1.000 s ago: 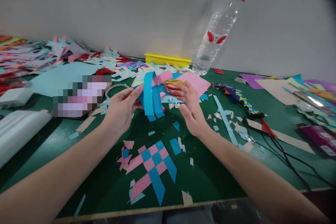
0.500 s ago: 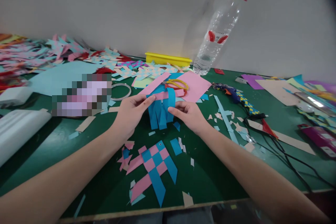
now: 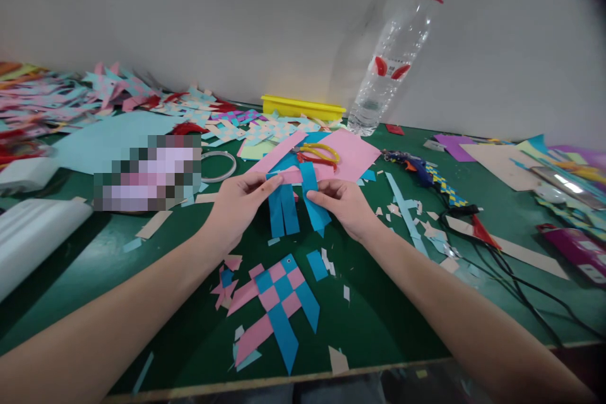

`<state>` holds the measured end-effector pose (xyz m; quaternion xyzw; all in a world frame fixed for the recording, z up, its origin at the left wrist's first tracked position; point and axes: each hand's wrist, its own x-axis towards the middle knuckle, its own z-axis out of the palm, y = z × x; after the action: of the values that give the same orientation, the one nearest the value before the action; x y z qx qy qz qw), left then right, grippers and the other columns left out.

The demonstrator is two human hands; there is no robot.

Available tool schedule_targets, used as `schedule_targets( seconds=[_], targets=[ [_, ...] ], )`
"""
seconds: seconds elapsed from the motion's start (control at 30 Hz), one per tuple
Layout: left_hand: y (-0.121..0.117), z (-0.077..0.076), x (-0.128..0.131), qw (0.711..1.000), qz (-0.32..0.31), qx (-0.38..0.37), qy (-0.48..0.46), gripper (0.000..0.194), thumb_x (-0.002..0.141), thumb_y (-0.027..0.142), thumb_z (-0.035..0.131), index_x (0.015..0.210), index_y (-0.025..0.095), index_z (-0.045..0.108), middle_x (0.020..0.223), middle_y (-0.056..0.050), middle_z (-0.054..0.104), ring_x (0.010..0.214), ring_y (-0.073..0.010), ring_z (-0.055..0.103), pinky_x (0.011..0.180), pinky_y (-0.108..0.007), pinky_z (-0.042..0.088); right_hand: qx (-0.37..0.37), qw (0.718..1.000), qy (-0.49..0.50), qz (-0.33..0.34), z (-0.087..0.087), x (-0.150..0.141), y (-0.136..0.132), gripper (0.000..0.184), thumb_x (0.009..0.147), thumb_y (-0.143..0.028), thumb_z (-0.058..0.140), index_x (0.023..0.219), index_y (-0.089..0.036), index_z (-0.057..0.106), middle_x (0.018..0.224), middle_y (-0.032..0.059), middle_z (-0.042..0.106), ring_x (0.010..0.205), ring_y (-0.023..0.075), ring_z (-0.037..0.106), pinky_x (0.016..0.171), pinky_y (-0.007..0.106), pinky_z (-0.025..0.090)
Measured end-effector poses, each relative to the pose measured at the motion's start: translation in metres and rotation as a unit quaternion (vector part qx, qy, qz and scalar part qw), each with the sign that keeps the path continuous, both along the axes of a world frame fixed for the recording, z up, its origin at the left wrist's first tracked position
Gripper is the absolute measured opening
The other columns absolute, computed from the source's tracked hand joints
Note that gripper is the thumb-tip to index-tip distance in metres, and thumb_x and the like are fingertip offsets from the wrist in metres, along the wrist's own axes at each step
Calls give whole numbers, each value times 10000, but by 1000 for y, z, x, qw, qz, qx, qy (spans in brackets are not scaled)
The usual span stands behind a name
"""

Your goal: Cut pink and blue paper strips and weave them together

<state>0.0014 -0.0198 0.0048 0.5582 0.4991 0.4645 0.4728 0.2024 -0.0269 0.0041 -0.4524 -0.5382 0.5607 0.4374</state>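
Note:
Between my two hands are blue paper strips [image 3: 284,209] with a pink paper strip [image 3: 299,175] running across their top. My left hand [image 3: 242,202] pinches the crossing of pink and blue strips between thumb and fingers. On the other side, my right hand [image 3: 345,205] pinches a separate blue strip [image 3: 312,202] that hangs down at a slant. A woven pink and blue paper fish [image 3: 279,297] lies flat on the green table [image 3: 379,315] below my hands. Scissors [image 3: 317,154] with yellow and red handles rest behind the strips, on pink paper [image 3: 355,158].
A tilted clear bottle [image 3: 392,57] leans near the wall, beside a yellow tray [image 3: 303,107]. At left are a tape ring [image 3: 218,166], a blurred-out phone-like item [image 3: 146,173] and heaped paper strips [image 3: 57,101]. Black cords [image 3: 511,271] and paper scraps [image 3: 402,208] lie at right.
My right hand, earlier spread near the scissors, has come down and closed on a blue strip. My left hand has lowered slightly. The curled blue strips now hang straighter.

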Motion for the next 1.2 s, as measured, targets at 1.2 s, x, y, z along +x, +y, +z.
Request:
schedule_targets(
  seconds=[1.2],
  targets=[
    [-6,-1,5,1000,-15,-4,-10,343,753,522,677,775,182,715,766,-43,675,731,-183,598,625,-284,484,-17,998,59,-8,-3,-5,-3,261,668,-423,769,797,-197,747,838,43,745,763,174,682,730,307,556]
  ],
)
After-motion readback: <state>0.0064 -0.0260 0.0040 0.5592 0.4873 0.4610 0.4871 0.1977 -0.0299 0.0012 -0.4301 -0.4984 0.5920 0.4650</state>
